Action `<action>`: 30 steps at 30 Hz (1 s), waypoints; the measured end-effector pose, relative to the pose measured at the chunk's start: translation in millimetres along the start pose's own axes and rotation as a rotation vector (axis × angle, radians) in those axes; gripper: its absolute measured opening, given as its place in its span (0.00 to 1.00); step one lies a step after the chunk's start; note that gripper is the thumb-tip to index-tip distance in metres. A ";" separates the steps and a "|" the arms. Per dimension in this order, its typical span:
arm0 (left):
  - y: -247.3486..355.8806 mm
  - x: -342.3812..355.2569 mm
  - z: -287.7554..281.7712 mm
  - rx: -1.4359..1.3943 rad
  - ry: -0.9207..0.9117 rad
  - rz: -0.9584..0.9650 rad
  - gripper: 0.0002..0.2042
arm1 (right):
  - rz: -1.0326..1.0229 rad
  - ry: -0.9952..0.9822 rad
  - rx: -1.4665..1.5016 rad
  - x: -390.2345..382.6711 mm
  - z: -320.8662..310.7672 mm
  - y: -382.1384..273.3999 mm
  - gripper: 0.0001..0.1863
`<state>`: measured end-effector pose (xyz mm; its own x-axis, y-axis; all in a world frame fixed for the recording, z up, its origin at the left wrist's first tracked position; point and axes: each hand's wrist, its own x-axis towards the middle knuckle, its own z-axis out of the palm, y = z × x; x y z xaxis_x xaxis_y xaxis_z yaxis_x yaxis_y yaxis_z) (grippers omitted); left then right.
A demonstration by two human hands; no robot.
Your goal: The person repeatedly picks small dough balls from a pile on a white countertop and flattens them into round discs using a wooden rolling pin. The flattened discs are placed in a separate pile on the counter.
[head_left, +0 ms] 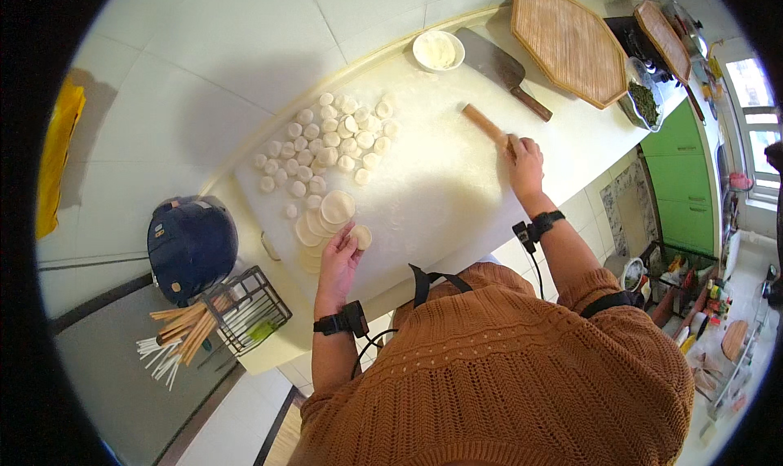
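My left hand [338,258] pinches the edge of a small flattened dough round [360,237] between thumb and fingers, close to the board's near left side. Directly beyond it lie several thin rolled dough wrappers [337,207], overlapping each other. My right hand [527,170] is closed around the near end of a wooden rolling pin [483,123], whose far end points up and left over the floured white board [432,197]. Many small dough pieces [326,139], pressed into discs, are scattered on the board's far left part.
At the back stand a white bowl of flour [439,51], a cleaver [497,64] and an octagonal wooden tray [568,46]. A container of chopped greens [643,103] sits far right. Left are a dark blue appliance [192,246] and a wire rack [249,309] with chopsticks [192,327].
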<state>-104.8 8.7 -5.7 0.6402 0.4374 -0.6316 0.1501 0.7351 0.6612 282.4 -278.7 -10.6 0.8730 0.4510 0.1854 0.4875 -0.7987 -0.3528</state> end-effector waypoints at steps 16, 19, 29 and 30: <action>-57.4 -4.0 -1.9 -0.019 0.241 0.258 0.20 | -0.479 -0.443 0.528 83.5 44.5 -171.9 0.25; -58.7 -3.7 -0.1 -0.021 0.272 0.258 0.20 | -0.647 -0.420 0.436 57.7 63.6 -198.3 0.28; -58.2 -5.2 -0.9 0.049 0.352 0.190 0.20 | -0.953 -0.293 0.107 -28.8 87.4 -209.2 0.28; -59.5 -4.9 -1.3 0.036 0.318 0.255 0.20 | -0.939 -0.399 0.046 -20.0 90.4 -206.6 0.28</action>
<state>-117.9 -36.6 -42.5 0.3968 0.7457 -0.5353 0.0468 0.5660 0.8231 163.2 -86.7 -24.3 0.0670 0.9937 0.0897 0.9651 -0.0417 -0.2587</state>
